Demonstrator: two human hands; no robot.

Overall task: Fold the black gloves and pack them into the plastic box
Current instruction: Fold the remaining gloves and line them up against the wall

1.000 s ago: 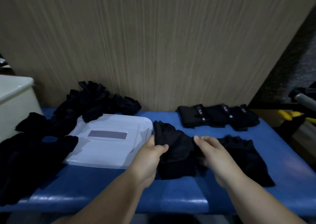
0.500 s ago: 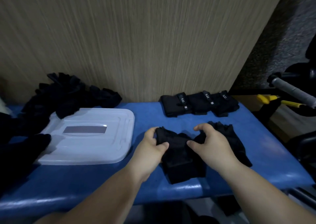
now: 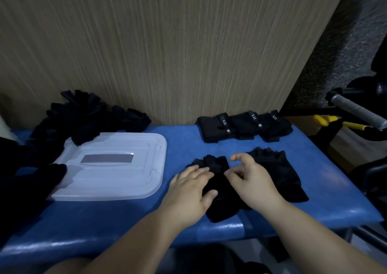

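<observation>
Your left hand (image 3: 191, 190) lies flat, fingers straight, pressing the black glove (image 3: 216, 165) onto the blue table (image 3: 125, 221). Your right hand (image 3: 252, 182) sits on its right side, fingers curled; can't tell if it pinches fabric. Half a second ago both hands gripped the glove's edges. Just right lies a second glove (image 3: 278, 169).

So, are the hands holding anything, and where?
Left hand presses flat on the black glove; right hand, fingers curled, touches its middle; pinch unclear.
</observation>
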